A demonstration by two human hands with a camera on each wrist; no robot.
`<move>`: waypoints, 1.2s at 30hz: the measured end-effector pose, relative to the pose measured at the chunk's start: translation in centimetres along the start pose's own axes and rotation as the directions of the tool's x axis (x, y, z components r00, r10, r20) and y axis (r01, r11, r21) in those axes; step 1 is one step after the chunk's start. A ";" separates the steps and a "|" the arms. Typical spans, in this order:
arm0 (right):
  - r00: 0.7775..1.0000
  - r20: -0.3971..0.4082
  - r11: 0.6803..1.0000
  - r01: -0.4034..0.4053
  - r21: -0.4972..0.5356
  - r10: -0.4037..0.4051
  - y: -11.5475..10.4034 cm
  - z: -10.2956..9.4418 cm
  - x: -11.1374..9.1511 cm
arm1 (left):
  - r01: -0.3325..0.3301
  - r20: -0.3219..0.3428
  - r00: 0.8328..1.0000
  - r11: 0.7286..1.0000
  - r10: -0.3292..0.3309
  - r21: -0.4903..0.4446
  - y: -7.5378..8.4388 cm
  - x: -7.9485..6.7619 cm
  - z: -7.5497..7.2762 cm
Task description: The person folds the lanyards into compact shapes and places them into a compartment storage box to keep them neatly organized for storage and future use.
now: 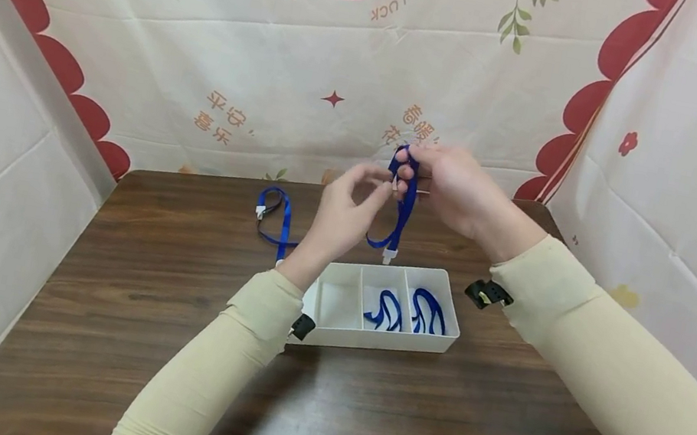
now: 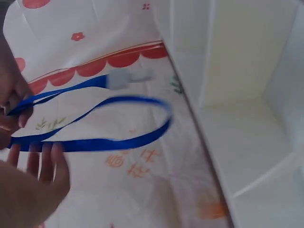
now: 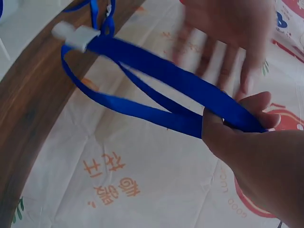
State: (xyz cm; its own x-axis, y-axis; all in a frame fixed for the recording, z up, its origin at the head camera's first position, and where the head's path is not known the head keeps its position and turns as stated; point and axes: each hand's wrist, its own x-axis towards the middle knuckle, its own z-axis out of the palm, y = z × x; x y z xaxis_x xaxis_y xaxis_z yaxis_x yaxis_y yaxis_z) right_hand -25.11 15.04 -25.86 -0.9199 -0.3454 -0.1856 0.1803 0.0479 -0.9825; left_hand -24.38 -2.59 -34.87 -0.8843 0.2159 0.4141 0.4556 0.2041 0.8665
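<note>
A blue lanyard point(image 1: 404, 216) hangs in loops from my right hand point(image 1: 461, 191), whose thumb and fingers pinch its upper end. Its white plastic clip point(image 3: 81, 38) dangles at the lower end, over the back edge of the box in the head view. My left hand point(image 1: 350, 206) is raised beside the lanyard, fingertips right at the strap. Its fingers point(image 3: 209, 57) look straight and slightly blurred in the right wrist view. Below both hands is a white divided box point(image 1: 379, 341). Folded blue lanyards lie in its two right compartments, one coil point(image 1: 386, 311) and another coil point(image 1: 429, 313).
Another blue lanyard point(image 1: 285, 226) with a white clip point(image 1: 261, 211) lies on the brown wooden table point(image 1: 171, 272), behind the box's left end. My left forearm covers part of the box. Printed cloth point(image 1: 319, 65) stands at the table's back and sides.
</note>
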 end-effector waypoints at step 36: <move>0.960 -0.089 0.906 0.215 -0.365 -0.264 2.6 2.4 -3.2 | 0.016 0.055 0.998 0.945 0.003 -0.328 0.0 -1.0 -1.4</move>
State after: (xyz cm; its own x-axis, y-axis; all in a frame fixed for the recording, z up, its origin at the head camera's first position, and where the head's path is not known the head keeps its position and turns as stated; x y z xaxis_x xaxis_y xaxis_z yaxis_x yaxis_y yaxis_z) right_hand -20.82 14.02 -27.77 -0.9622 -0.2605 0.0796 -0.1617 0.3110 -0.9366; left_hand -23.61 -4.09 -34.88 -0.8760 0.2689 0.4004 0.3830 -0.1168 0.9163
